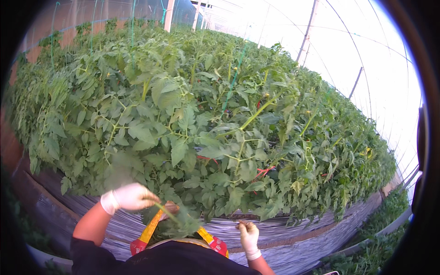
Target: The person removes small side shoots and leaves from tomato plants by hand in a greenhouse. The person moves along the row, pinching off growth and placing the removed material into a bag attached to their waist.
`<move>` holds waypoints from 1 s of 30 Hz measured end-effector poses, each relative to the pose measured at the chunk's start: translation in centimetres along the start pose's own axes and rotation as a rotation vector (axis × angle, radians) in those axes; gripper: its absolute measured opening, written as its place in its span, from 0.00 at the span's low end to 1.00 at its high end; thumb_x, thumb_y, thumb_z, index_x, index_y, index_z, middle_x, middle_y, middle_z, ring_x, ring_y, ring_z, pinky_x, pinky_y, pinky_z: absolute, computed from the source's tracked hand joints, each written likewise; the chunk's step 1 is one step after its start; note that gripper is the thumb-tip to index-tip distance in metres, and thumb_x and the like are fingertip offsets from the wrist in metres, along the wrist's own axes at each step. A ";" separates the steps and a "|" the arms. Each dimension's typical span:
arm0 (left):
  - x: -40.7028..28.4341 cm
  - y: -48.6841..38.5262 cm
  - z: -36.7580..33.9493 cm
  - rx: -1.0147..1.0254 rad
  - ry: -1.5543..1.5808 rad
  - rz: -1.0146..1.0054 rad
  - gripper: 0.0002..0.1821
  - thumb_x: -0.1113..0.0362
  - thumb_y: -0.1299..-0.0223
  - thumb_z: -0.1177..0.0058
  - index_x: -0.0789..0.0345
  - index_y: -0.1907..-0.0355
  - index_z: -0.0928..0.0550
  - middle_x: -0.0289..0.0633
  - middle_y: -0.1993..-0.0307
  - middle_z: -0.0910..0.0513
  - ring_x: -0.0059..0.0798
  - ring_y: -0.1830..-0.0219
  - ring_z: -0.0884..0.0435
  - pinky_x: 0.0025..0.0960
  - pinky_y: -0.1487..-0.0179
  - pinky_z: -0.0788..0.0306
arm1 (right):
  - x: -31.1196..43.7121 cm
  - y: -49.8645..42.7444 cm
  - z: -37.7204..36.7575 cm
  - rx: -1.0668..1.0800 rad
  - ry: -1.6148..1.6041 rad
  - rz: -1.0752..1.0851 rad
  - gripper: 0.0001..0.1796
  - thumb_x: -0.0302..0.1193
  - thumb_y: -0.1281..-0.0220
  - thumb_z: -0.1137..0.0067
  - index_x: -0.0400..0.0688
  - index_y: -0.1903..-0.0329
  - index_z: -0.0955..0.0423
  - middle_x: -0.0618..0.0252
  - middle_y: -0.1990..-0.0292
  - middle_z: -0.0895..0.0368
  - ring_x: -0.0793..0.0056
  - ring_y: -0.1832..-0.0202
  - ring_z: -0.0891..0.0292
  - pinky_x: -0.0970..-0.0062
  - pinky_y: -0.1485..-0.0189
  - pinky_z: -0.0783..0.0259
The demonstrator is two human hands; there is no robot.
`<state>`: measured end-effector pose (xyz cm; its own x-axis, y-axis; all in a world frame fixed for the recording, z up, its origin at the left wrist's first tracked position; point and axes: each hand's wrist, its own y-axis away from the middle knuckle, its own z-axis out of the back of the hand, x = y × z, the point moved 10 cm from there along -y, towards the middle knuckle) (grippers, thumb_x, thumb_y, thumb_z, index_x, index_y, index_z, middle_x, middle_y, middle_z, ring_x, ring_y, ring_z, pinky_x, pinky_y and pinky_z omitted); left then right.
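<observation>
My left hand [134, 196], in a pale thin glove, is closed on the stem of a blurred green tomato shoot [175, 220] near my chest. At the right, my right hand [248, 233] is in a similar glove with stained fingertips; its fingers are curled over the plastic sheeting, and whether they hold something small cannot be told. Between my hands, a yellow and red bag or apron [149, 230] hangs at my front, with green leaves within it. Right in front stand dense tomato plants [178, 147], some tied with red ties [264, 171].
Crumpled plastic sheeting [292, 237] covers the ground along the row. Green strings [234, 79] hang among the plants. Wooden posts [169, 15] rise behind, under a translucent greenhouse cover. More greenery [364, 247] grows at the lower right beside a pale pipe or edge.
</observation>
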<state>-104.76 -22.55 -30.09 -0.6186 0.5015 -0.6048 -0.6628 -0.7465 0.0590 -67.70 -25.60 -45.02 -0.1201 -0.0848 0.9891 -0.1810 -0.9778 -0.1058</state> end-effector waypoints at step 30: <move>12.2 -5.3 -24.9 0.628 -0.338 0.383 0.16 0.64 0.52 0.50 0.59 0.59 0.14 0.47 0.62 0.15 0.45 0.57 0.18 0.43 0.53 0.26 | 10.3 -31.6 -1.4 0.192 -0.579 0.035 0.20 0.30 0.31 0.55 0.32 0.41 0.37 0.48 0.50 0.23 0.57 0.49 0.24 0.63 0.42 0.30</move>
<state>-98.28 -23.39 -57.55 -0.8780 0.4410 -0.1859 -0.4306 -0.5584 0.7091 -64.58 4.64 -31.64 0.4372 -0.1556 0.8858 -0.0004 -0.9850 -0.1728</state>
